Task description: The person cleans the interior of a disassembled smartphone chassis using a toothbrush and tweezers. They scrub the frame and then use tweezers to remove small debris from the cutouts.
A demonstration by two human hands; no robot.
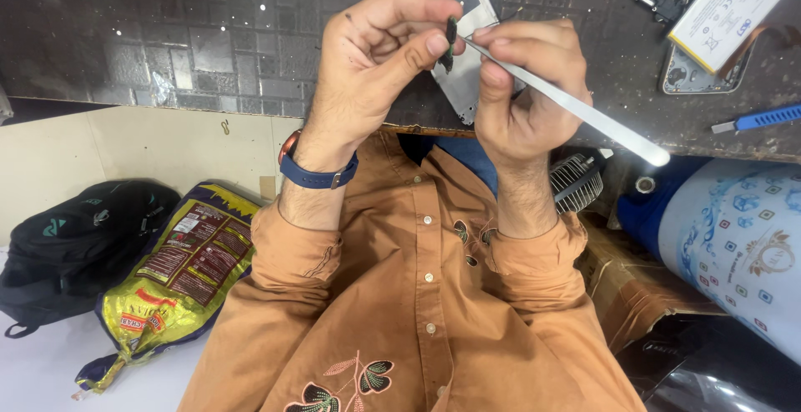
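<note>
Dark tiled bench, hands raised over its near edge.
Left hand pinches a small dark part between thumb and forefinger, fingers clamped on it, a blue watch on the wrist. Right hand grips metal tweezers, fingers closed round them, tips touching the part. Behind the part lies a phone frame on the bench; right of the frame sit a white battery and a blue-handled tool. Below the bench, left of the orange shirt, lie a black bag and a yellow packet.
</note>
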